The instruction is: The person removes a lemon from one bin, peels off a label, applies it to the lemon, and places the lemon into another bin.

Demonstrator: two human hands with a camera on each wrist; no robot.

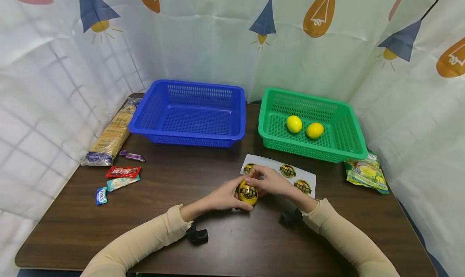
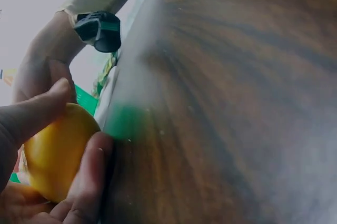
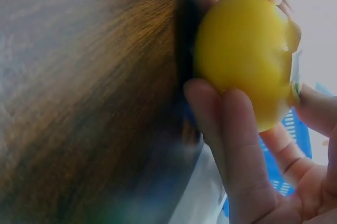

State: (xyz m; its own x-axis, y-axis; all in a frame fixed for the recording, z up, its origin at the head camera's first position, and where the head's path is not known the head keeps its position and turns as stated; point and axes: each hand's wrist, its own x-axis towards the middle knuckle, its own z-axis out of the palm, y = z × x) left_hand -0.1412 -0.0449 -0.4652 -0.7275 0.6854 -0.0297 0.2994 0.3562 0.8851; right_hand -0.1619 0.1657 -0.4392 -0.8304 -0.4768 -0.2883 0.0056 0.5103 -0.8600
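A yellow lemon (image 1: 248, 194) bearing a round black-and-gold sticker (image 1: 248, 191) is held between both hands low over the table. My left hand (image 1: 229, 194) grips it from the left, with thumb in front and fingers behind. On the other side, my right hand (image 1: 270, 181) has its thumb and fingertips at the sticker's upper edge. In the right wrist view, right-hand fingers (image 3: 239, 134) press the lemon (image 3: 242, 56) and the thumb meets the sticker's edge. The left wrist view shows left-hand fingers (image 2: 92, 171) around the lemon (image 2: 60, 153). Behind the right hand lies a white sticker sheet (image 1: 267, 162).
A green basket (image 1: 312, 147) holding two lemons (image 1: 304, 127) stands at the back right. Beside it is a blue basket (image 1: 189, 139). Several small wrapped sweets (image 1: 123, 172) and a long yellow packet (image 1: 112, 135) lie left; a green-yellow bag (image 1: 367, 174) lies right.
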